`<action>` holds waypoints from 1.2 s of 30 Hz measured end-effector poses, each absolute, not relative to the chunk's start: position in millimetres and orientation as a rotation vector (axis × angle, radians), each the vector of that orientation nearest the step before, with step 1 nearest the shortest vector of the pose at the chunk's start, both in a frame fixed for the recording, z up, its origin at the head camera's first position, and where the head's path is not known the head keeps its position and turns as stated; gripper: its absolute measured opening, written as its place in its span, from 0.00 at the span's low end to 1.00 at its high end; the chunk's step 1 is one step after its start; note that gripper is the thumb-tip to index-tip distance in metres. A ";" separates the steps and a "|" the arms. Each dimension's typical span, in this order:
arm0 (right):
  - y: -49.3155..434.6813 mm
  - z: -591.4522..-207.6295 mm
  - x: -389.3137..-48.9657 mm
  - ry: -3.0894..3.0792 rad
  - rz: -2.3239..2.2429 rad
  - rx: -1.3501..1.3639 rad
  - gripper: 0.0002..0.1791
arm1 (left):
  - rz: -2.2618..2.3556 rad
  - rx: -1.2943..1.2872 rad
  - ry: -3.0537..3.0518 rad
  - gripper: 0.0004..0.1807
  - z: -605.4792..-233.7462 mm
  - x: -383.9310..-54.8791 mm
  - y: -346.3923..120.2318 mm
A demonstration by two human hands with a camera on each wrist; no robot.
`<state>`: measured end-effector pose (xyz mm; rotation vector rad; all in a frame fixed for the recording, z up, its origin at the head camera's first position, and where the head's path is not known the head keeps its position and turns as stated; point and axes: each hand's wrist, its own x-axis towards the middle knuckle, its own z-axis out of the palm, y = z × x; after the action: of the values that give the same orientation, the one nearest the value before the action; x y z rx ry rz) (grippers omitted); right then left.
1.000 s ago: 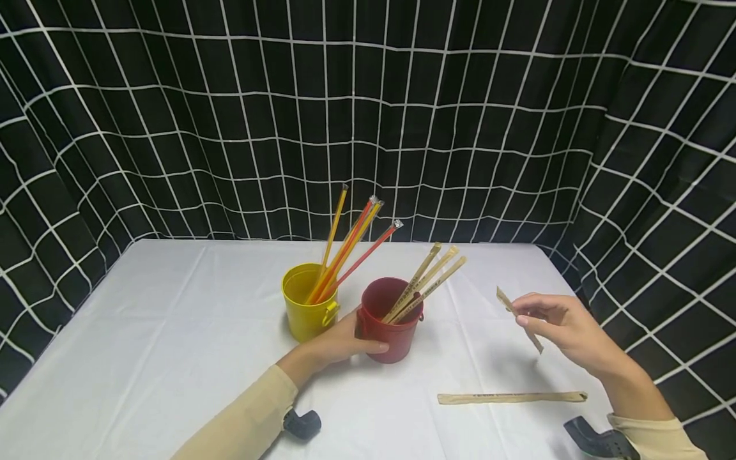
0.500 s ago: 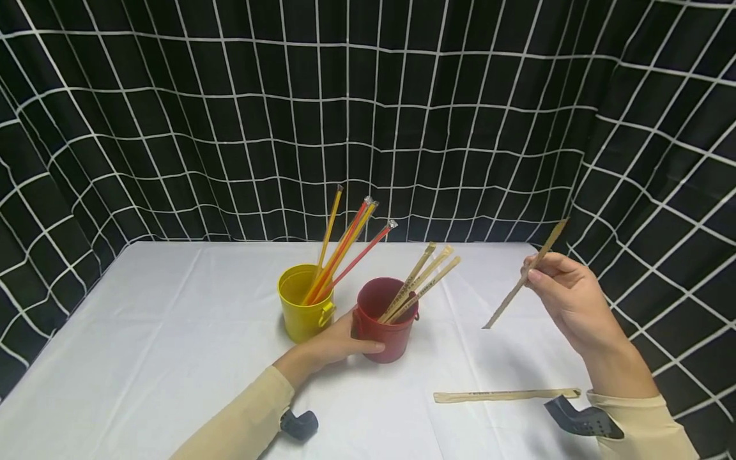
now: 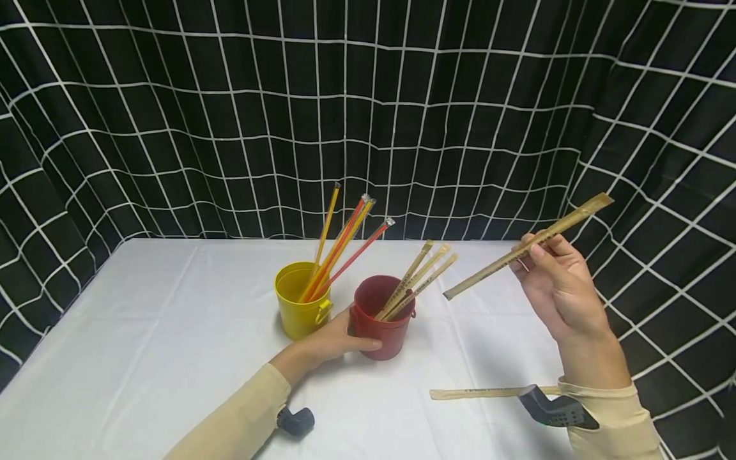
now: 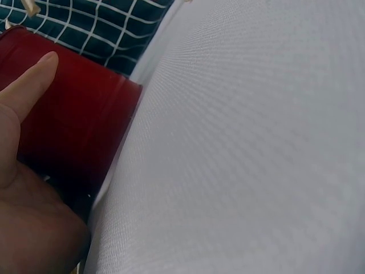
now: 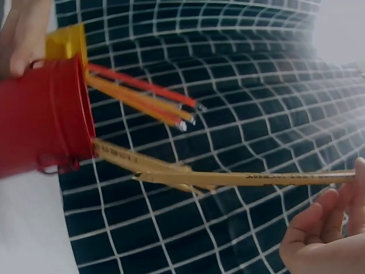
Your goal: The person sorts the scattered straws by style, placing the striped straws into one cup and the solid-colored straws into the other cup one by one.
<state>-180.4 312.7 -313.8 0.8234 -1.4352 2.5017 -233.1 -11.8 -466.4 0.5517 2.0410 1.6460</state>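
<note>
My left hand (image 3: pixel 324 345) holds the red bucket (image 3: pixel 382 342) by its side, thumb (image 4: pixel 37 83) along the wall and the other fingers hidden behind. The bucket stands upright, with several brown paper-wrapped straws (image 3: pixel 416 287) leaning out to the right. Up at the right, my right hand (image 3: pixel 566 291) pinches another paper-wrapped straw (image 3: pixel 489 269) between thumb and fingertips. That straw slants, its lower end pointing toward the red bucket and apart from it. In the right wrist view its far end (image 5: pixel 145 177) overlaps the straws in the bucket.
A yellow bucket (image 3: pixel 296 316) with several orange, yellow and red straws (image 3: pixel 339 249) stands just left of the red one. One more paper-wrapped straw (image 3: pixel 471 393) lies on the white tablecloth (image 3: pixel 190 332), partly behind the right wrist's camera mount (image 3: pixel 552 409). A black gridded curtain (image 3: pixel 287 115) surrounds the back.
My right hand has risen and turned, swinging the straw from a steep tilt to a shallower slant with its lower end nearer the red bucket. The left hand keeps its hold.
</note>
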 end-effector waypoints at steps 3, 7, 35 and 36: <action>308.7 -313.4 -178.7 -1.464 2.522 0.815 0.18 | 1.656 0.552 2.041 0.47 -467.2 -232.9 -12.1; 306.0 -315.7 -178.4 -1.436 2.552 0.820 0.17 | 1.660 0.572 2.037 0.47 -466.4 -233.4 -11.2; 257.8 -358.8 -191.0 -1.905 2.439 0.394 0.12 | 1.647 0.573 2.026 0.47 -465.1 -233.4 -13.4; 256.9 -360.8 -191.8 -1.927 2.433 0.375 0.12 | 1.649 0.575 2.023 0.47 -465.5 -233.5 -13.4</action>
<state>-191.8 256.9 -360.8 0.3749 -1.9266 2.4330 -233.5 -13.4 -465.5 0.5746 2.0235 1.6487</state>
